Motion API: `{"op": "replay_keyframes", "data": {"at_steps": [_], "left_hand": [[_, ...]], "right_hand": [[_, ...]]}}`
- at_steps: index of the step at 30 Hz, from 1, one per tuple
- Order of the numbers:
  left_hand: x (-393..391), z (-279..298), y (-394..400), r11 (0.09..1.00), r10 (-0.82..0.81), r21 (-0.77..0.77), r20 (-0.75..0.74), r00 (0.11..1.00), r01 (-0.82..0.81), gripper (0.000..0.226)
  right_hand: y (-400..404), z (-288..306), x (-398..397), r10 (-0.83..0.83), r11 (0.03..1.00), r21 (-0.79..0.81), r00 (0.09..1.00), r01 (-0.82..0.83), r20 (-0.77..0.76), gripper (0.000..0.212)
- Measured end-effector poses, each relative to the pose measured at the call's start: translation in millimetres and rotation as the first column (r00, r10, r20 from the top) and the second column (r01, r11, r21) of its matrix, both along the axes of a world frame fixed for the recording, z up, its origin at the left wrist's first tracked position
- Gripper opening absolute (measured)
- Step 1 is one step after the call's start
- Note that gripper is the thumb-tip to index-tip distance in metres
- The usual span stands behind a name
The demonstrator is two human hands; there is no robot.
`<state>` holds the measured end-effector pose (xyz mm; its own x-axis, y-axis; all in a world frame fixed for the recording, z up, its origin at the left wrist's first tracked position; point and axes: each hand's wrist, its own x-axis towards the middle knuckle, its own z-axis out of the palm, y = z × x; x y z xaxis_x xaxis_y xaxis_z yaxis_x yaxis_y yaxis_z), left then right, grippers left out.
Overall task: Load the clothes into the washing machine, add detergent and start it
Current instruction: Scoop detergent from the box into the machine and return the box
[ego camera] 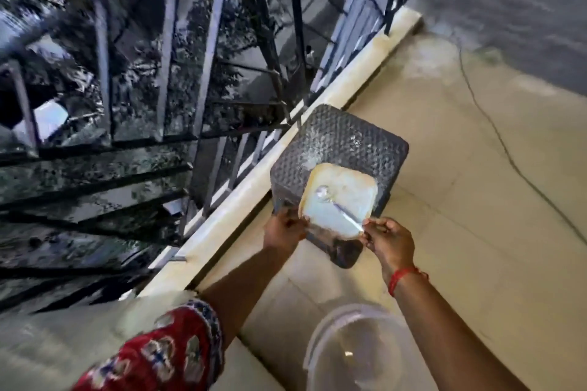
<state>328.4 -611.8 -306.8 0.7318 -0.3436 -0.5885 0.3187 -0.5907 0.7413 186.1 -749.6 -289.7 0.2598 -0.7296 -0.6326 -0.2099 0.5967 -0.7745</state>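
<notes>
An open square white container of pale detergent powder [341, 200] rests on a dark textured stool [346, 140]. My left hand [284, 230] grips the container's near-left corner. My right hand [389, 238] pinches the handle end of a clear plastic spoon [333, 203], whose bowl lies on the powder. The washing machine's round transparent lid [352, 349] shows at the bottom edge, below my right forearm. No clothes are visible.
A metal balcony railing [206, 73] runs along a pale stone ledge [254, 190] left of the stool, with foliage far below. Beige tiled floor [476, 232] lies to the right, crossed by a thin cable [495, 133]. A grey wall stands at the upper right.
</notes>
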Motion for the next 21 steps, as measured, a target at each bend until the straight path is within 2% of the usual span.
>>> {"op": "replay_keyframes", "data": {"at_steps": [3, 7, 9, 13, 16, 18, 20, 21], "left_hand": [[10.9, -18.9, -26.2, 0.994, -0.108, 0.046, 0.121, 0.987, 0.104, 0.013], [23.3, -39.0, -50.8, 0.985, -0.133, 0.127, 0.163, 0.978, 0.113, 0.039], [24.1, -41.2, -59.2, 0.982, -0.128, 0.161, 0.187, 0.974, 0.098, 0.037], [20.8, -42.1, -67.9, 0.982, -0.087, 0.181, 0.221, 0.971, 0.047, 0.027], [17.5, -34.9, -66.2, 0.991, -0.094, 0.116, 0.198, 0.976, 0.072, 0.049], [11.1, -24.5, -57.6, 0.984, -0.157, 0.106, 0.169, 0.973, 0.14, 0.07], [1.0, -12.7, -41.0, 0.947, -0.3, 0.18, 0.208, 0.931, 0.265, 0.069], [-5.3, -5.1, -28.8, 0.925, -0.356, 0.222, 0.225, 0.907, 0.308, 0.066]], "right_hand": [[-23.2, -31.5, 10.4, -0.023, 0.999, -0.025, 1.0, 0.023, -0.001, 0.026], [-44.1, -52.3, 21.5, -0.041, 0.995, -0.091, 0.998, 0.036, -0.055, 0.024], [-50.2, -59.5, 24.9, -0.043, 0.992, -0.124, 0.997, 0.034, -0.067, 0.024], [-55.4, -67.4, 27.4, 0.015, 0.989, -0.145, 0.996, -0.028, -0.089, 0.007], [-58.5, -70.5, 25.6, 0.081, 0.981, -0.161, 0.986, -0.105, -0.146, 0.009], [-57.1, -67.1, 19.1, 0.118, 0.939, -0.276, 0.947, -0.203, -0.297, 0.028], [-43.4, -45.7, 10.1, 0.141, 0.881, -0.361, 0.897, -0.307, -0.419, 0.04], [-30.4, -29.7, 4.2, 0.148, 0.862, -0.392, 0.899, -0.321, -0.411, 0.039]]}}
